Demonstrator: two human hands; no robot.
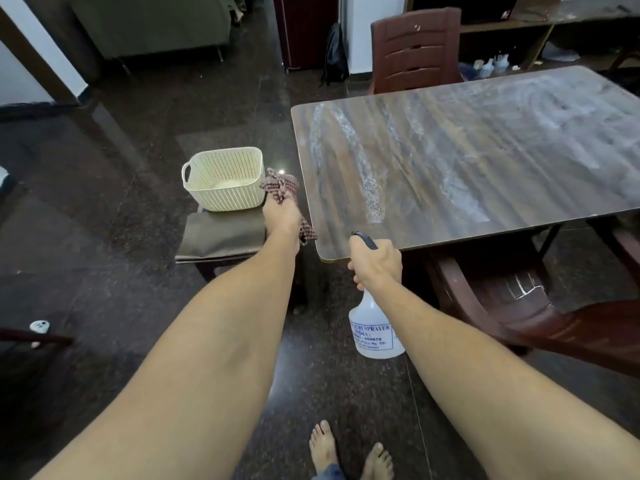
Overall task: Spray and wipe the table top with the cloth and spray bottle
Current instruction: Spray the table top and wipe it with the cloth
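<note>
Left hand (281, 216) is clutching the red-checked woven cloth (280, 188) just off the left edge of the streaky brown wooden table (467, 161). It's right beside a cream perforated plastic basket (223, 180) on a grey padded stool (218, 237), can't tell what's inside. Right hand (375, 261) grips the translucent white spray bottle (375, 336) below the near-left corner. A maroon plastic chair (415, 50) crowds the far edge.

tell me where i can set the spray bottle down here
The table top is bare wherever it shows, though streaked, from the near corner to the far chair. The stool has a bare strip before the basket. Crowded only at the near corner: left hand with cloth, right hand with spray bottle.
</note>
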